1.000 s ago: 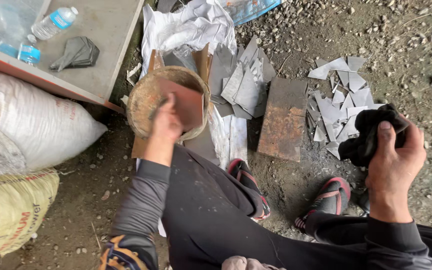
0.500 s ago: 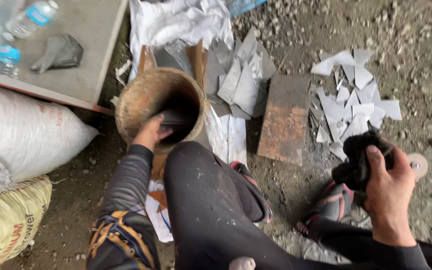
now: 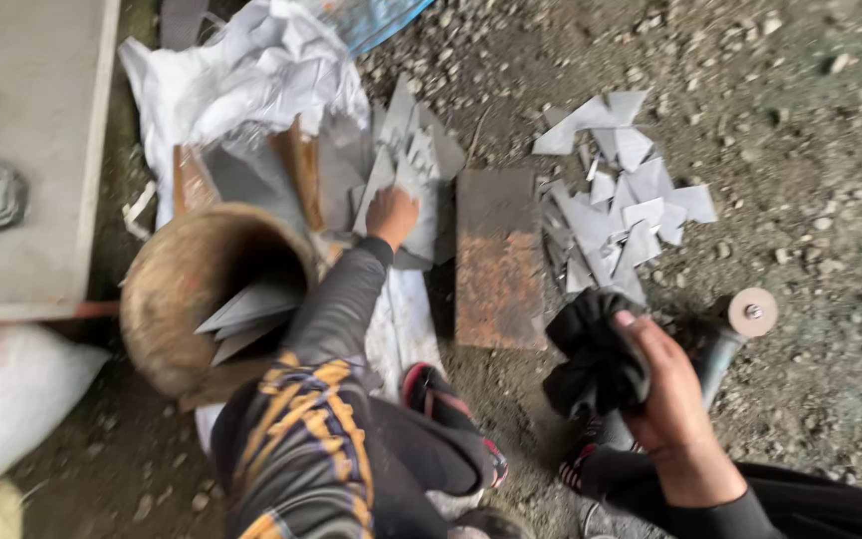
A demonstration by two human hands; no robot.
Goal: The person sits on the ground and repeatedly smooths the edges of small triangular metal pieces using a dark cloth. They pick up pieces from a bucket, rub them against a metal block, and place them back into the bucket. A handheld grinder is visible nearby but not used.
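The ground [image 3: 830, 150] is rough, gravelly dirt, all grit and small stones. Flat grey offcuts [image 3: 621, 215] lie matt and dull, like thin sheet. The rectangular plate [image 3: 496, 265] is metal, rust-brown and patchy. The woven basket [image 3: 187, 289] looks coarse, dusty fibre. Soft black cloth [image 3: 596, 354], matt and crumpled, sits bunched in the right hand [image 3: 675, 399]. White sacking [image 3: 241, 80] looks crinkled and papery.

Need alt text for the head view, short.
Seen from above, a person's left hand reaches onto a pile of grey sheet offcuts on gravel, while the right hand grips a black cloth. A round woven basket holding grey pieces lies lower left.
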